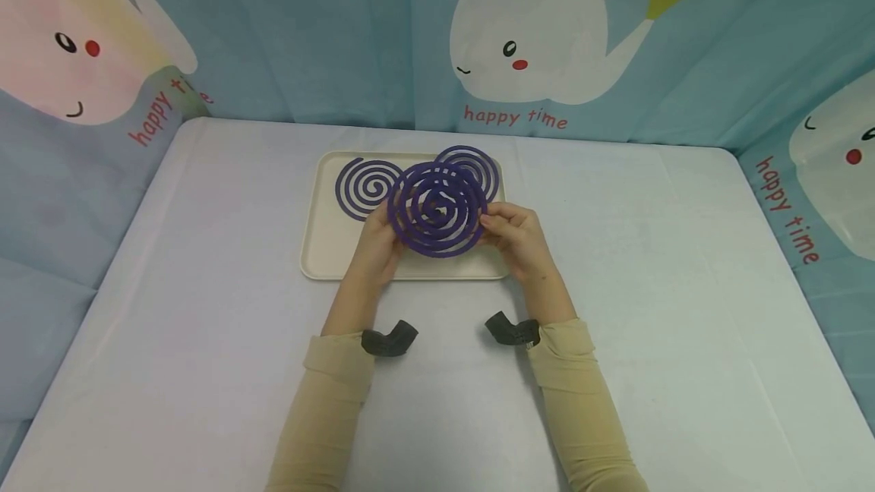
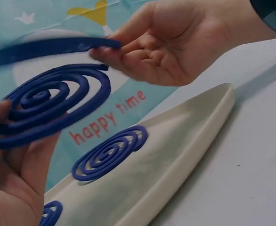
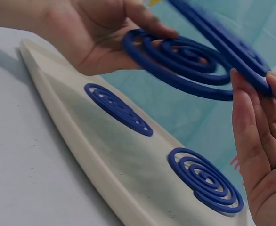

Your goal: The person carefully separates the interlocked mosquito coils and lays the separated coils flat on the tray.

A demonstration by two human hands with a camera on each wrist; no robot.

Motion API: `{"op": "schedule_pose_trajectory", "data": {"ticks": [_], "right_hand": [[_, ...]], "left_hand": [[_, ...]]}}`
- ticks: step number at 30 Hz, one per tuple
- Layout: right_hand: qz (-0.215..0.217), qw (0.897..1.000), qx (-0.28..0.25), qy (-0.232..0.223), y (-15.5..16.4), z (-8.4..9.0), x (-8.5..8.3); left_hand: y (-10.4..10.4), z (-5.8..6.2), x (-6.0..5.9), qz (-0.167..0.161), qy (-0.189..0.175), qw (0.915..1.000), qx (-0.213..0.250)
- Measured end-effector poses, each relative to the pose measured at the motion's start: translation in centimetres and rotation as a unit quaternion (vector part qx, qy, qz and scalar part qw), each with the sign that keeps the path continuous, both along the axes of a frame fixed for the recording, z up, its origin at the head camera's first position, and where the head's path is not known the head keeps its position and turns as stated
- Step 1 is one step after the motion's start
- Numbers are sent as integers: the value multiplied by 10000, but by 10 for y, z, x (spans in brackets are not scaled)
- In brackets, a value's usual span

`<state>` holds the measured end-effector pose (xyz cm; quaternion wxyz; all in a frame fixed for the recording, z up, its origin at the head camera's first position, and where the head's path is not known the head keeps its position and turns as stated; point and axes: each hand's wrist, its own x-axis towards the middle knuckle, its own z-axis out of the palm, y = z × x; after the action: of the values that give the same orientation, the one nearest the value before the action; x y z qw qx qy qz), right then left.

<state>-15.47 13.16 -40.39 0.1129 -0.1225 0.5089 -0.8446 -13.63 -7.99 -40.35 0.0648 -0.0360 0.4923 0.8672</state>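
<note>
My left hand (image 1: 377, 247) holds a dark blue-purple mosquito coil (image 2: 41, 94) by its near side, thumb on top and fingers beneath. A second mosquito coil (image 2: 58, 51) is pinched at its edge between the thumb and fingers of my right hand (image 1: 521, 238). This one is tilted above the first, and a gap between the two shows in the left wrist view. Seen from the head, both overlap over a cream tray (image 1: 326, 253). Two more spiral coils lie flat in it, one at the left (image 1: 374, 188) and one at the right (image 3: 206, 179), partly hidden in the head view.
A white-covered table (image 1: 670, 310) extends around the tray on all sides. Blue curtains (image 1: 328, 44) printed with whales and "happy time" hang behind and at both sides. Each wrist carries a black device, the left (image 1: 390, 339) and the right (image 1: 511, 329).
</note>
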Motion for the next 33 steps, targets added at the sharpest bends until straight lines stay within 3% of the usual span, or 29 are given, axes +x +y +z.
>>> {"op": "schedule_pose_trajectory", "data": {"ticks": [13,22,27,30,33], "right_hand": [[-371,9988,150,-276,14,0,-6],[-380,9932,918,-607,34,-8,-3],[-229,9900,1194,-709,40,-12,-1],[-104,9895,1264,-698,42,-12,-1],[-52,9881,1350,-737,45,-13,-1]], "left_hand": [[-38,5,-2,48,-13,9991,-430],[-85,0,16,-362,-40,9917,-1230],[-103,-4,23,-622,-92,9899,-1273],[-111,-5,25,-673,-184,9862,-1499],[-118,-3,25,-742,-223,9755,-2061]]}}
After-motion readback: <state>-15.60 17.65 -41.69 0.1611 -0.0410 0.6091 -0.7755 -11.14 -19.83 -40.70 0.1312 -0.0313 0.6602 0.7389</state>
